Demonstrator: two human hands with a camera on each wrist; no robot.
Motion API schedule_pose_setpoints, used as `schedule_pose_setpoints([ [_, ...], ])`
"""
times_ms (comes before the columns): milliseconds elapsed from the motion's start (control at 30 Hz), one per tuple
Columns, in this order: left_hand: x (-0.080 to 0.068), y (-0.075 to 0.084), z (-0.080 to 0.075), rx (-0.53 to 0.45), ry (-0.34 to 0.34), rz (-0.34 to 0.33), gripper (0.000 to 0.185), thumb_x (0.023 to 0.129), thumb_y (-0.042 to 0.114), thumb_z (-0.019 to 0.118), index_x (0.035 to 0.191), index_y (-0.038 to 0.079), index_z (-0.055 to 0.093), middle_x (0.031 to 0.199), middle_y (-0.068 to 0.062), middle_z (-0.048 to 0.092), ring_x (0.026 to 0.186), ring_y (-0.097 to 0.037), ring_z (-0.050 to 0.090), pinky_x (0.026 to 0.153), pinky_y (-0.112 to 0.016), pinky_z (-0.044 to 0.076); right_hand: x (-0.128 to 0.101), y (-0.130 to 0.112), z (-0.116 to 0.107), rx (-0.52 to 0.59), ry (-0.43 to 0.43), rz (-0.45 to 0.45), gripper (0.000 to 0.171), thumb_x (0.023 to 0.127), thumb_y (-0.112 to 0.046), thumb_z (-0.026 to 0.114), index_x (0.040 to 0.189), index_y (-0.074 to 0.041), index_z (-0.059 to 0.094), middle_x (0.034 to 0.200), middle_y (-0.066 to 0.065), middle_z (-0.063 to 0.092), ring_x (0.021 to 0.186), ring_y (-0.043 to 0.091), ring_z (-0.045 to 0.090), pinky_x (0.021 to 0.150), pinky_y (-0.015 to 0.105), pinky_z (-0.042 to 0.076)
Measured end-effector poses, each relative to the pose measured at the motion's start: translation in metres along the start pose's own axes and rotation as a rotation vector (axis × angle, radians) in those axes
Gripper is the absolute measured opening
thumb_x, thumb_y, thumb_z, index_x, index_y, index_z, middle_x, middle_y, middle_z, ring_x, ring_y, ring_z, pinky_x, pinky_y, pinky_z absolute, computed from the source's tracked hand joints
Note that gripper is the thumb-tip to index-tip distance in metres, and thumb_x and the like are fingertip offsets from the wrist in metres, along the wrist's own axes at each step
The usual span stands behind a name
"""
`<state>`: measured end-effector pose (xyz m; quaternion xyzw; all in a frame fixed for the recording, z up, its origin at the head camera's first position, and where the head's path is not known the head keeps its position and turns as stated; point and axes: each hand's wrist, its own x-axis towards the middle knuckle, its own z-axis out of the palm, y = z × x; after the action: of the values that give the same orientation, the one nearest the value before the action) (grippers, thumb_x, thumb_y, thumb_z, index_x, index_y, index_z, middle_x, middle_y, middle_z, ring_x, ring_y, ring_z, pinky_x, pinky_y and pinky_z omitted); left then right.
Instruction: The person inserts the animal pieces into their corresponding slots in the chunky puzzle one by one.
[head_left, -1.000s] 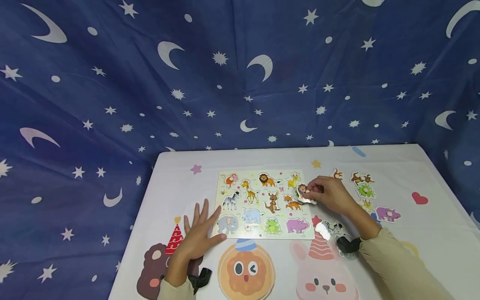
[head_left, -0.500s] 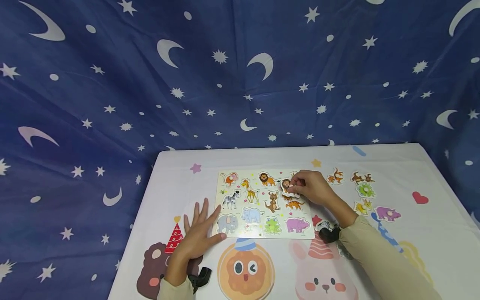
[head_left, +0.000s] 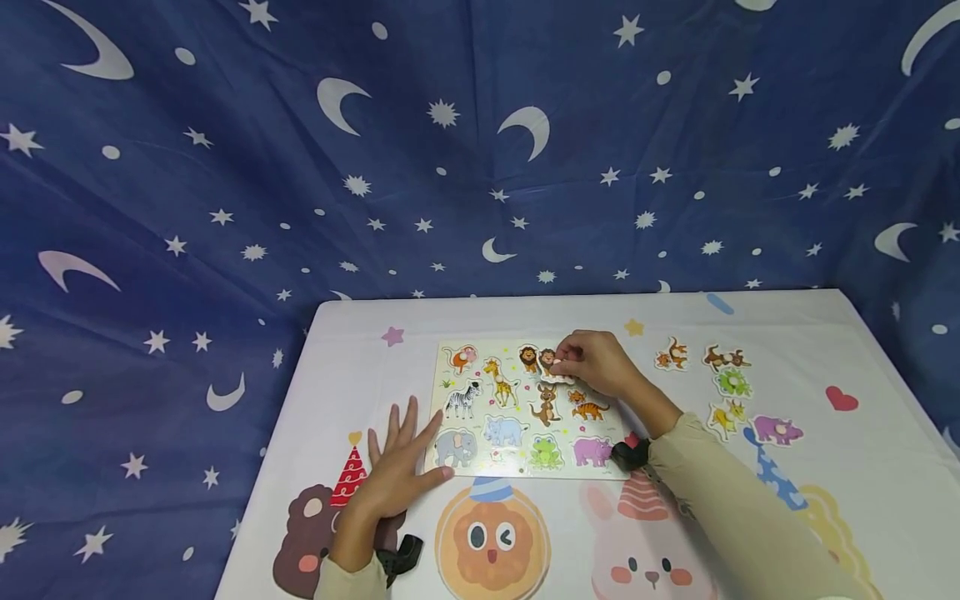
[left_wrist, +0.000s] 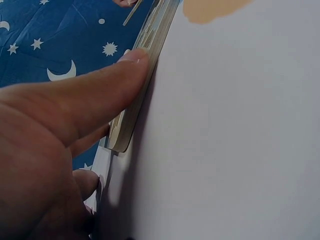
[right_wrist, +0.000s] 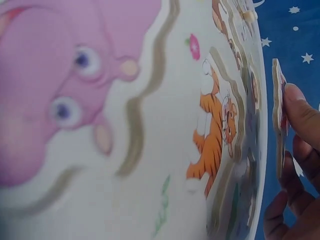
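Note:
A wooden animal puzzle board (head_left: 487, 471) lies on the table, with shaped recesses picturing a lion, giraffe, zebra, tiger and others. My right hand (head_left: 600, 362) pinches a lion puzzle piece (head_left: 549, 363) over the upper part of the board, partly covering the lion picture (head_left: 528, 358). From the right wrist, the lion piece appears edge-on, a gap between it and the board. My left hand (head_left: 401, 467) lies with fingers spread at the board's lower left corner. In the left wrist view, its thumb (left_wrist: 115, 85) presses on the board's edge.
To the right of the board lie loose pieces: an orange animal (head_left: 671, 354), a brown kangaroo (head_left: 726, 357), a green frog (head_left: 732, 382), a yellow deer (head_left: 726, 415) and a purple hippo (head_left: 777, 429). The right sleeve (head_left: 720, 492) covers the spot just beside the board. A starry curtain (head_left: 450, 167) hangs behind.
My right hand has carried the lion piece leftward from the board's right edge to the lion picture. Its sleeve now hides the zebra piece. My left hand has stayed put.

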<state>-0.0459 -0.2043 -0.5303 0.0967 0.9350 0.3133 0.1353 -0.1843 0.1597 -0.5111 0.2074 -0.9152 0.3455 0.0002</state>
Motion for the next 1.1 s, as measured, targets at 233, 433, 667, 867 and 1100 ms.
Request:
schedule_pose_setpoints([
  [233,0.000,-0.001,-0.002,0.010,-0.001,-0.005,0.086,0.089,0.046,0.074,0.161,0.024,0.031,0.173,-0.013,-0.005,0.157,-0.044,-0.017,0.113,-0.074,-0.019,0.012,-0.007,0.006,0.015,-0.016,0.020,0.016,0.083,-0.025,0.086,0.084,-0.016,0.073,0.072,-0.005,0.057,0.066,0.011,0.049,0.065,0.029,0.041],
  [433,0.000,-0.002,-0.002,0.012,0.004,0.000,0.086,0.089,0.046,0.073,0.161,0.024,0.032,0.173,-0.015,-0.003,0.157,-0.045,-0.016,0.113,-0.074,-0.019,0.021,-0.010,0.013,0.029,-0.033,0.050,0.017,0.082,-0.026,0.086,0.085,-0.015,0.073,0.072,-0.004,0.058,0.065,0.011,0.050,0.066,0.030,0.042],
  [667,-0.002,0.000,-0.001,0.003,0.019,0.012,0.085,0.088,0.044,0.074,0.161,0.022,0.034,0.172,-0.017,-0.001,0.157,-0.046,-0.014,0.113,-0.075,-0.018,0.027,-0.015,0.017,0.039,-0.083,0.089,0.017,0.086,-0.028,0.083,0.086,-0.016,0.072,0.075,-0.003,0.059,0.067,0.013,0.050,0.067,0.032,0.042],
  [867,-0.001,0.001,-0.001,0.000,0.008,0.015,0.085,0.090,0.046,0.073,0.161,0.022,0.033,0.172,-0.017,-0.002,0.156,-0.046,-0.015,0.113,-0.075,-0.019,0.032,-0.015,0.018,0.033,-0.108,0.117,0.018,0.085,-0.029,0.084,0.085,-0.016,0.072,0.072,-0.003,0.058,0.064,0.012,0.051,0.066,0.031,0.044],
  [1100,-0.001,0.000,-0.002,-0.004,-0.002,0.008,0.085,0.089,0.046,0.073,0.161,0.023,0.033,0.172,-0.016,-0.003,0.156,-0.045,-0.016,0.113,-0.074,-0.020,0.035,-0.015,0.019,0.019,-0.150,0.145,0.018,0.086,-0.029,0.083,0.084,-0.016,0.071,0.068,-0.004,0.058,0.053,0.011,0.053,0.068,0.032,0.047],
])
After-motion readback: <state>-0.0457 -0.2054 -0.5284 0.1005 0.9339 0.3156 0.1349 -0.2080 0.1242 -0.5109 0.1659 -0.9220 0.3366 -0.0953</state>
